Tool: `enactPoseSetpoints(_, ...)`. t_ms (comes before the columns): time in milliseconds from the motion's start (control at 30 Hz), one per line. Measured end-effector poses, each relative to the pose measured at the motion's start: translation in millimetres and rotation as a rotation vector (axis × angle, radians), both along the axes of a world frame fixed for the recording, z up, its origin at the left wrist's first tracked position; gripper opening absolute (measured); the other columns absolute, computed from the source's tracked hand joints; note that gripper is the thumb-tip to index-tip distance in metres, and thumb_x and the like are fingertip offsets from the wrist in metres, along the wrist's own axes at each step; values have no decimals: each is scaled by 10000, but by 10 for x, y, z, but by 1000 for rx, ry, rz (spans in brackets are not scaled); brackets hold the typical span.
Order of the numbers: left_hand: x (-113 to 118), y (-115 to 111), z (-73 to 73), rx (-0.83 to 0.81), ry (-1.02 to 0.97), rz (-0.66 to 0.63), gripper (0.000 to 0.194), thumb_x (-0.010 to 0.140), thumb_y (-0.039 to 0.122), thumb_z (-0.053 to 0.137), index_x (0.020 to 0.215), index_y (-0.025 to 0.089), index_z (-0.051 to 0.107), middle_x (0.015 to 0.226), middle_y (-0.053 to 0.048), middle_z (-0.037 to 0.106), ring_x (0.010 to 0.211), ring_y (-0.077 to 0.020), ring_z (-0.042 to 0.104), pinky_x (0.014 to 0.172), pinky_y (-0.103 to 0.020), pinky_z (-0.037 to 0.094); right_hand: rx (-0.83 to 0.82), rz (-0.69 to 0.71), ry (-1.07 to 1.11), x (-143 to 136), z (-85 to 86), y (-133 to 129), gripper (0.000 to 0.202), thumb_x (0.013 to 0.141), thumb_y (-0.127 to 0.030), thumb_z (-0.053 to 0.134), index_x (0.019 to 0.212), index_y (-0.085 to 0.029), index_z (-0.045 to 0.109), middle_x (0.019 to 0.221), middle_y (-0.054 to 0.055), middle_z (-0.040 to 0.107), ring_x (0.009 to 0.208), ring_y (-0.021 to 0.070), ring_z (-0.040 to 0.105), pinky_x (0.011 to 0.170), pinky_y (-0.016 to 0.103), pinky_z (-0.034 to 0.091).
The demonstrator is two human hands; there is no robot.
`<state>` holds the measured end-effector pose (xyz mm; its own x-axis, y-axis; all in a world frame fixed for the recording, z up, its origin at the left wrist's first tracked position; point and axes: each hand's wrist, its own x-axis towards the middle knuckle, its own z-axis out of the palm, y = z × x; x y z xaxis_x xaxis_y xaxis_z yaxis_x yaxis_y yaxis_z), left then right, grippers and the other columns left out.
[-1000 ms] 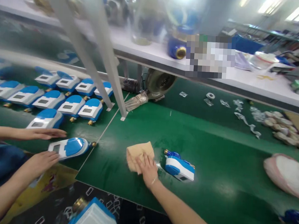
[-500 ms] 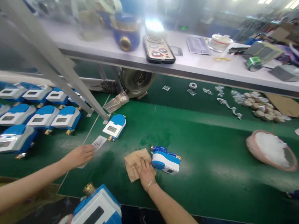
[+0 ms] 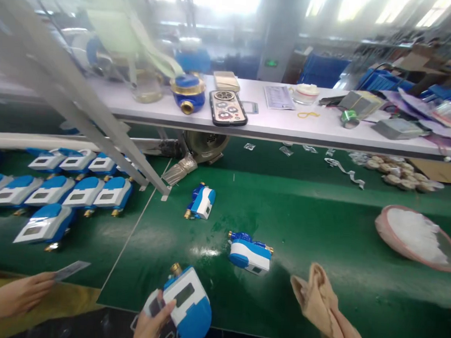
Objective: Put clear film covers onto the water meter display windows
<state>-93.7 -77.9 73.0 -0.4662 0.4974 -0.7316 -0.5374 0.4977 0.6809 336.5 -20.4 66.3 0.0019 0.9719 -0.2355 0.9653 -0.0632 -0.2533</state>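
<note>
At the bottom centre, my left hand (image 3: 149, 326) grips a blue and white water meter (image 3: 191, 306) with a brass end. It is tilted, its display facing up. My right hand (image 3: 347, 337), at lower right, is closed on a crumpled tan cloth (image 3: 317, 300), lifted off the bench and partly covering the fingers. Between my hands a second water meter (image 3: 251, 255) lies on its side on the green bench. Farther back, another meter (image 3: 203, 202) rests on its side. Wet, shiny marks show on the bench near these two.
At far left another person's hand (image 3: 33, 292) holds a small card (image 3: 71, 270). Several meters (image 3: 50, 190) stand in rows behind it. A metal post (image 3: 110, 127) and a shelf (image 3: 273, 128) cross the back. At right sits a bowl (image 3: 383, 222) of white material.
My right hand has lifted the cloth off the bench and moved right. The held meter has come up into view. The rear meter now lies on its side. The other person's hand drew the card left.
</note>
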Motion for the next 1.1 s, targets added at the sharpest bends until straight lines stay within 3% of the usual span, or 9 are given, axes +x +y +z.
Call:
enactPoseSetpoints(33,27,65,-51,17,-8,-11,468,552,167,908,911,149,609,824,1,713,734,-173,690,642,-259,564,35,-20,47,-97,-11,301,389,929,-400,571,1288,-256,536,1353,94,527,1149,258,564,925,470,502)
enactPoseSetpoints(133,69,242,-170,55,-17,-62,166,813,189,729,929,136,623,868,-4,681,744,-148,669,662,-297,570,113,-55,196,-560,-145,1175,508,880,-360,638,1336,-197,484,1462,120,406,1337,345,377,1064,605,317)
enactPoseSetpoints(233,114,340,-259,64,-18,-116,142,902,217,630,1020,139,623,960,-26,665,799,-156,662,696,-329,574,75,-13,398,-1003,-288,1603,768,657,-418,831,1320,-200,509,1493,136,381,1402,385,243,1136,622,124)
enactPoseSetpoints(333,155,395,-344,56,-18,-164,195,906,249,629,1070,145,614,1021,-44,659,841,-171,662,720,-348,575,-46,-80,595,-1176,-360,1384,585,709,-400,799,1207,-185,583,1355,109,529,1273,313,450,1086,542,305)
enactPoseSetpoints(433,171,454,-423,40,-16,-205,214,907,264,627,1086,148,609,1037,-48,655,846,-172,659,722,-351,573,-216,-337,732,-1184,-411,755,299,893,-391,622,1071,-152,614,1095,68,641,983,219,622,880,448,494)
enactPoseSetpoints(567,168,552,-488,4,-10,-251,230,908,264,625,1107,152,601,1058,-52,647,851,-174,654,723,-352,570,-525,-576,979,-1384,-583,179,351,959,-461,501,971,-136,636,880,36,674,756,157,661,709,354,554)
enactPoseSetpoints(833,95,817,-548,-67,-26,-338,244,911,279,621,1119,154,601,1085,-61,647,885,-186,656,745,-369,571,-477,-1001,1120,-2132,-1034,775,342,936,-379,573,1209,-172,573,1187,86,618,986,214,639,823,418,551)
enactPoseSetpoints(967,21,883,-653,-103,-36,-373,266,917,298,609,1143,158,593,1108,-67,641,902,-192,655,758,-380,569,-298,-1138,959,-2158,-1107,1011,362,928,-376,585,1227,-173,563,1222,90,599,1019,229,626,836,434,545)
enactPoseSetpoints(1100,-52,906,-688,-123,-54,-419,286,920,308,604,1165,162,582,1130,-72,633,918,-199,651,769,-389,567,-158,-1075,839,-1941,-1042,1256,339,924,-356,596,1203,-164,577,1202,83,611,1007,224,632,839,426,543)
